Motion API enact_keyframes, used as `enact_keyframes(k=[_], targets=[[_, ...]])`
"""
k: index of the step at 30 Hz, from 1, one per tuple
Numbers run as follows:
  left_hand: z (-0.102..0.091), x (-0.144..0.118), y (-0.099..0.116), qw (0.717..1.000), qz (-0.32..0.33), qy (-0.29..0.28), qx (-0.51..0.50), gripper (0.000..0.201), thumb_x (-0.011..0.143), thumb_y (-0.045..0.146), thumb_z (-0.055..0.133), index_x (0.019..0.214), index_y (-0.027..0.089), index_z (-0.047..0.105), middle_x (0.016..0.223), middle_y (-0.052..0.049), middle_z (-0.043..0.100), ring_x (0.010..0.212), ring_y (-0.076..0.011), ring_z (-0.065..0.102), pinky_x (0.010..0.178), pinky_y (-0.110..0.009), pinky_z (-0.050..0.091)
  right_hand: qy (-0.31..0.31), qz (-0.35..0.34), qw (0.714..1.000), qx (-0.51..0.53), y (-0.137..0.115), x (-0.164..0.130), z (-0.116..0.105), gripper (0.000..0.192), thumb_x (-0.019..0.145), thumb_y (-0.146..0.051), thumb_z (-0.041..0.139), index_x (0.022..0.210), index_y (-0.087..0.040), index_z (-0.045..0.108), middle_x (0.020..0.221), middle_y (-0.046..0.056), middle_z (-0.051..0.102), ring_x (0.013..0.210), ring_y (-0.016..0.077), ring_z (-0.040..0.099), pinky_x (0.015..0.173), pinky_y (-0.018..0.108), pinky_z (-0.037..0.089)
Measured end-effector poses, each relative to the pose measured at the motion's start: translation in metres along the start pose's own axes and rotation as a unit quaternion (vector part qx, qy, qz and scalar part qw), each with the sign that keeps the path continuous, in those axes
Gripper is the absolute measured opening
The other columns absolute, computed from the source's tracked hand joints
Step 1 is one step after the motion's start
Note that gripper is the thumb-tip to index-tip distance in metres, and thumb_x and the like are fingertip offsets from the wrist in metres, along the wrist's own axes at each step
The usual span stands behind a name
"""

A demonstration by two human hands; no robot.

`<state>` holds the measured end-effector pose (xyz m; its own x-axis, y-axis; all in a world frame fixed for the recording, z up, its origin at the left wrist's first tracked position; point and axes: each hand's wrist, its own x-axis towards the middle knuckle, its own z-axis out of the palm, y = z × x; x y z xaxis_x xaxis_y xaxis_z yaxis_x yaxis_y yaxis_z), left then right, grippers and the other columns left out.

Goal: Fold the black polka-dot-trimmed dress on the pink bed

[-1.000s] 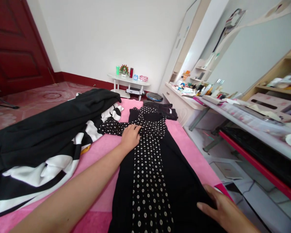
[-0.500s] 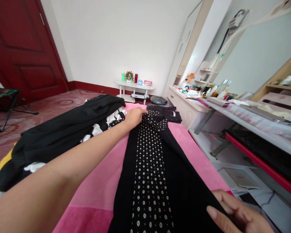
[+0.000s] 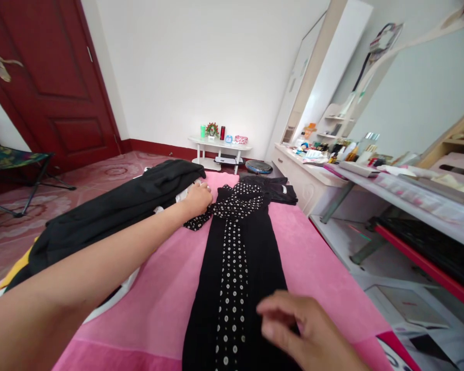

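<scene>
A long black dress (image 3: 263, 252) lies lengthwise in front of me, with a dotted panel running down its middle and dotted fabric bunched at its far end. My left hand (image 3: 199, 198) reaches to that far end, fingers curled on the dotted sleeve, which spreads out to the left beneath it. Over the dress's near right part is my right hand (image 3: 299, 327), thumb and fingers apart, holding nothing. Left of the dress, partly behind my left forearm, a pile of clothes (image 3: 127, 201) has a black garment on top.
Pink bedding (image 3: 305, 247) lies beneath the clothes. A folded dark garment (image 3: 286, 193) with a white label touches the dress's far end. A cluttered desk (image 3: 355, 175) runs along the right. Beyond the bed stand a small white table (image 3: 220, 144) and, left, a folding stool (image 3: 19, 159).
My left hand has moved left with the dotted sleeve. My right hand has come inward from the dress's right edge. The dress's dotted panel now shows narrower, and its right side lies further in.
</scene>
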<state>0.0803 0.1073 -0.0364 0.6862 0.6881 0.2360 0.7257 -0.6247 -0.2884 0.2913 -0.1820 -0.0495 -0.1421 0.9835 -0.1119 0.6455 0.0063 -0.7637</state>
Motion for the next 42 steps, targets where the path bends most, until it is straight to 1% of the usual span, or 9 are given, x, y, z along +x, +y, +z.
enact_keyframes(k=[3, 8, 13, 16, 21, 28, 32, 35, 42], targets=[[-0.002, -0.001, 0.027, 0.999, -0.014, 0.032, -0.012, 0.018, 0.071, 0.012, 0.057, 0.083, 0.012, 0.071, 0.102, -0.015, 0.064, 0.104, -0.0293, 0.052, 0.091, -0.042, 0.038, 0.128, -0.049, 0.979, -0.149, 0.024, 0.054, 0.007, 0.055, 0.087, -0.051, 0.048, 0.134, -0.024, 0.048, 0.134, 0.009, 0.051, 0.127, 0.0248, 0.043, 0.107, 0.043, 0.034], [0.008, 0.009, 0.087, 0.969, 0.065, 0.117, -0.207, 0.034, 0.091, 0.032, 0.043, 0.117, 0.020, 0.060, 0.126, -0.007, 0.056, 0.115, -0.0196, 0.051, 0.101, -0.033, 0.036, 0.043, -0.108, 0.964, -0.240, 0.036, 0.092, 0.037, 0.060, 0.092, -0.050, 0.037, 0.146, -0.027, 0.026, 0.153, 0.003, 0.018, 0.142, 0.0227, 0.014, 0.116, 0.051, 0.009], [0.049, 0.015, 0.119, 0.960, -0.010, 0.057, -0.273, 0.048, 0.093, 0.050, 0.034, 0.136, 0.030, 0.043, 0.147, -0.005, 0.036, 0.136, -0.0247, 0.029, 0.110, -0.048, 0.024, 0.063, -0.131, 0.985, -0.097, 0.040, 0.096, 0.022, 0.035, 0.091, -0.045, 0.044, 0.113, -0.028, 0.065, 0.128, 0.004, 0.057, 0.123, 0.0211, 0.049, 0.111, 0.044, 0.029], [0.067, 0.014, 0.126, 0.958, -0.053, 0.066, -0.273, 0.050, 0.091, 0.056, 0.034, 0.136, 0.036, 0.042, 0.151, -0.004, 0.029, 0.140, -0.0263, 0.021, 0.111, -0.053, 0.018, 0.144, -0.067, 0.986, 0.057, 0.063, 0.124, -0.011, 0.033, 0.089, -0.044, 0.047, 0.096, -0.019, 0.067, 0.087, 0.006, 0.069, 0.078, 0.0169, 0.066, 0.076, 0.031, 0.052], [0.065, 0.012, 0.129, 0.952, -0.090, 0.105, -0.273, 0.051, 0.086, 0.058, 0.045, 0.133, 0.038, 0.046, 0.153, -0.004, 0.023, 0.140, -0.0291, 0.017, 0.108, -0.053, 0.023, 0.305, -0.027, 0.945, 0.115, 0.105, 0.215, -0.079, 0.041, 0.077, -0.038, 0.057, 0.110, -0.013, 0.056, 0.060, -0.003, 0.055, 0.049, 0.0107, 0.052, 0.047, 0.021, 0.043], [0.054, 0.021, 0.105, 0.926, -0.218, 0.189, -0.244, 0.047, 0.091, 0.045, 0.040, 0.134, 0.024, 0.044, 0.148, -0.010, 0.031, 0.135, -0.0282, 0.027, 0.107, -0.048, 0.029, 0.253, 0.039, 0.964, -0.074, 0.108, 0.311, -0.113, 0.042, 0.081, -0.026, 0.049, 0.122, -0.018, 0.052, 0.053, -0.005, 0.057, 0.038, 0.0088, 0.049, 0.044, 0.020, 0.041], [0.066, 0.028, 0.081, 0.918, -0.281, 0.174, -0.217, 0.049, 0.087, 0.039, 0.049, 0.130, 0.015, 0.045, 0.123, -0.014, 0.056, 0.128, -0.0313, 0.037, 0.111, -0.051, 0.017, 0.247, 0.100, 0.956, -0.120, 0.117, 0.327, -0.112, 0.027, 0.073, -0.025, 0.058, 0.097, -0.014, 0.065, 0.045, -0.003, 0.055, 0.035, 0.0104, 0.047, 0.043, 0.022, 0.038], [0.070, 0.028, 0.068, 0.919, -0.275, 0.145, -0.243, 0.041, 0.083, 0.038, 0.055, 0.119, 0.018, 0.053, 0.104, -0.009, 0.064, 0.107, -0.0280, 0.053, 0.107, -0.047, 0.025, 0.278, 0.116, 0.941, -0.152, 0.119, 0.325, -0.108, 0.017, 0.069, -0.027, 0.060, 0.081, -0.016, 0.066, 0.051, 0.000, 0.060, 0.046, 0.0131, 0.054, 0.051, 0.024, 0.039], [0.048, 0.024, 0.067, 0.925, -0.243, 0.112, -0.272, 0.012, 0.077, 0.022, 0.054, 0.089, 0.024, 0.056, 0.086, -0.002, 0.066, 0.086, -0.0220, 0.060, 0.081, -0.036, 0.040, 0.388, 0.040, 0.888, -0.242, 0.097, 0.319, -0.087, 0.029, 0.077, -0.029, 0.049, 0.102, -0.022, 0.062, 0.081, 0.001, 0.066, 0.076, 0.0176, 0.059, 0.066, 0.026, 0.039]])
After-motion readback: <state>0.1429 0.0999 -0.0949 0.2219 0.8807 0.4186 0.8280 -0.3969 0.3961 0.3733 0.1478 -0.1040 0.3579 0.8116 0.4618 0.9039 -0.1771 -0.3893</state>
